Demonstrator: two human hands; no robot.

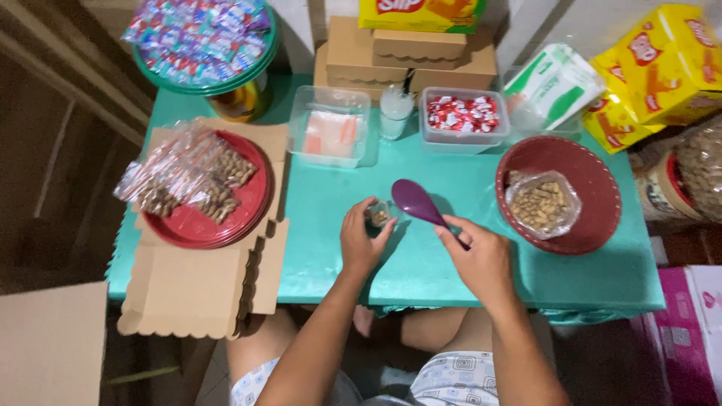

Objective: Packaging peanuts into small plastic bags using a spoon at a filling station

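My left hand (363, 242) pinches a small clear bag of nuts (379, 216) upright on the teal table (451, 263), while my right hand (481, 259) grips the purple scoop (418, 201), whose long axis slants up-left, bowl just right of the bag

Single head view: we look steeply down from above our seat, facing forward across teal table (451, 271), near, within arm's reach.
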